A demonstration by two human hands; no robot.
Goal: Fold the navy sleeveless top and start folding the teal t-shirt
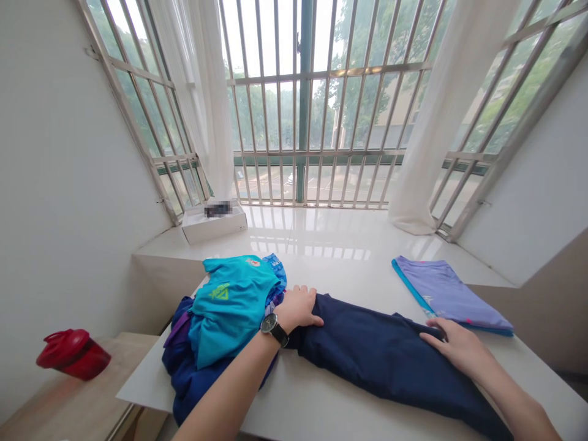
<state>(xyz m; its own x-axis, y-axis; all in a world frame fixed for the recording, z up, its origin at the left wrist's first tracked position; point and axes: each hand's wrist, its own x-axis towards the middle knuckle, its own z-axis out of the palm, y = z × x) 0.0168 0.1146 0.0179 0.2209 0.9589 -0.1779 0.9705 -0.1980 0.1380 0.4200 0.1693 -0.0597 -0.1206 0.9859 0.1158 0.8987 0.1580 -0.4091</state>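
A pair of dark navy trousers, folded lengthwise, stretches across the white table from the middle to the lower right. My left hand, with a black watch on its wrist, rests on the waist end, fingers at its far edge and thumb out to the side. Farther along the leg, my right hand lies on the cloth with thumb and fingers apart. Left of my left hand is a loose pile of clothes, with a teal shirt on top and dark blue cloth beneath.
A folded lavender garment with a teal layer lies at the right of the table. On the white sill stands a white box, dark item on top. A red lidded cup is at lower left. Barred windows and curtains stand behind.
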